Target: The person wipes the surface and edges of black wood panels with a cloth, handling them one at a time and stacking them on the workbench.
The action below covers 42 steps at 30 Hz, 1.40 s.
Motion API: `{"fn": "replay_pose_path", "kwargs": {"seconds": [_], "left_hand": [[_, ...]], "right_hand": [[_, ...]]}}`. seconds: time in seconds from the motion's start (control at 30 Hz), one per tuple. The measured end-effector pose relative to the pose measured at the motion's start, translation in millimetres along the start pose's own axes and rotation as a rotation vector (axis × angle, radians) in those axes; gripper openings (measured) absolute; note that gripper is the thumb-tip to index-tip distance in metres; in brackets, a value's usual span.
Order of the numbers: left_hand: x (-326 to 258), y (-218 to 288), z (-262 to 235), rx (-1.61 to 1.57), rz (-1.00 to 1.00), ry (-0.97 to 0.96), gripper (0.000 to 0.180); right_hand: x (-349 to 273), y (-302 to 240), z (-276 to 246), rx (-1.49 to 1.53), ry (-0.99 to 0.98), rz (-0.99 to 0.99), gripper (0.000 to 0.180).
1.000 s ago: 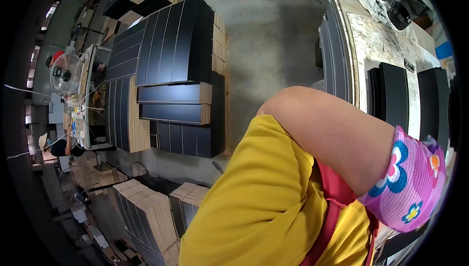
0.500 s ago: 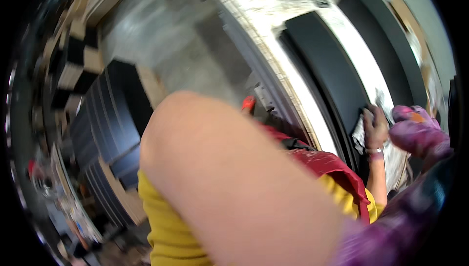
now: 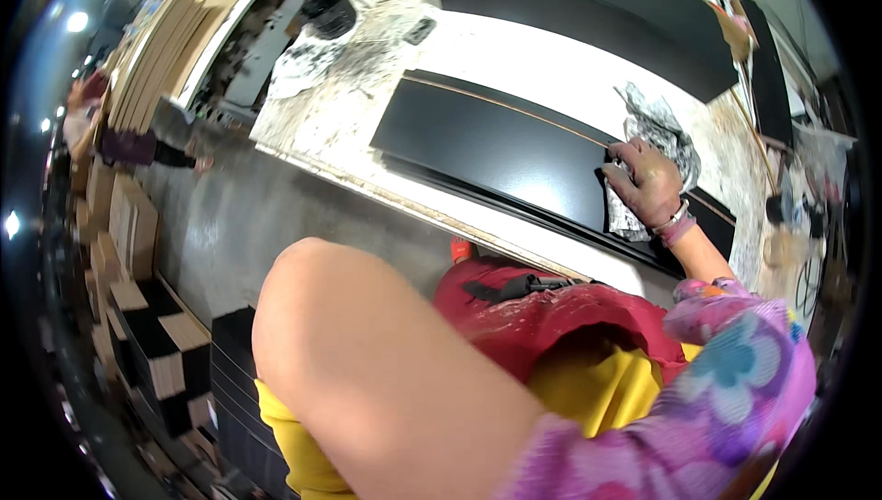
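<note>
"Right hand?"

"Right hand: fingers curled, pinching a smudged cloth against a black panel. Panel lies under the grip, mostly stretching left of it."

"Around it?"

"Crumpled, blotched sheet just beyond the knuckles. Second black board farther out. Dark pot well left."

"Left hand?"

"Hidden; can't tell its grip. Floral sleeve bodyward of the right."
</note>
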<state>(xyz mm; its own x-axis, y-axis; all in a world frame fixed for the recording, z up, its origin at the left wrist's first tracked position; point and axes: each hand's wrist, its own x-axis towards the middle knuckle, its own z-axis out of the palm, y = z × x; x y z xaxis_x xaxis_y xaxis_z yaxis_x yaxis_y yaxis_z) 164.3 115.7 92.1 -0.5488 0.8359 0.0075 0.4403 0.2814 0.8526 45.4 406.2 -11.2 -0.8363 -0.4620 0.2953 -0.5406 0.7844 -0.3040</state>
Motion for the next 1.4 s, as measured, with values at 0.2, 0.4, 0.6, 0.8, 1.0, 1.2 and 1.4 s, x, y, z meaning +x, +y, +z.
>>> {"fn": "replay_pose_path", "kwargs": {"seconds": [0.2,0.4,0.6,0.8,1.0,1.2,1.4], "left_hand": [[13,-23,-103,0.061,-0.195,0.099,0.04],[43,-155,-241,-0.218,-0.473,0.385,0.053],[94,-303,-283,-0.349,-0.472,0.853,0.062],[161,-313,-275,-0.438,-0.639,0.941,0.077],[153,-328,-276,0.253,-0.702,0.841,0.065],[144,-331,-272,0.253,-0.58,0.872,0.057],[152,-361,-310,0.094,-0.43,0.998,0.04]], "right_hand": [[22,1,1,0.105,-0.097,-0.055,0.022],[3,117,-59,0.248,0.325,0.843,0.024],[-31,295,-95,0.073,0.342,1.089,0.038],[16,349,-39,0.262,0.296,0.99,0.062],[10,380,-12,0.303,0.326,1.048,0.054],[-17,372,-33,0.239,0.15,0.961,0.049],[40,302,-76,0.478,0.47,1.027,0.065]]}}
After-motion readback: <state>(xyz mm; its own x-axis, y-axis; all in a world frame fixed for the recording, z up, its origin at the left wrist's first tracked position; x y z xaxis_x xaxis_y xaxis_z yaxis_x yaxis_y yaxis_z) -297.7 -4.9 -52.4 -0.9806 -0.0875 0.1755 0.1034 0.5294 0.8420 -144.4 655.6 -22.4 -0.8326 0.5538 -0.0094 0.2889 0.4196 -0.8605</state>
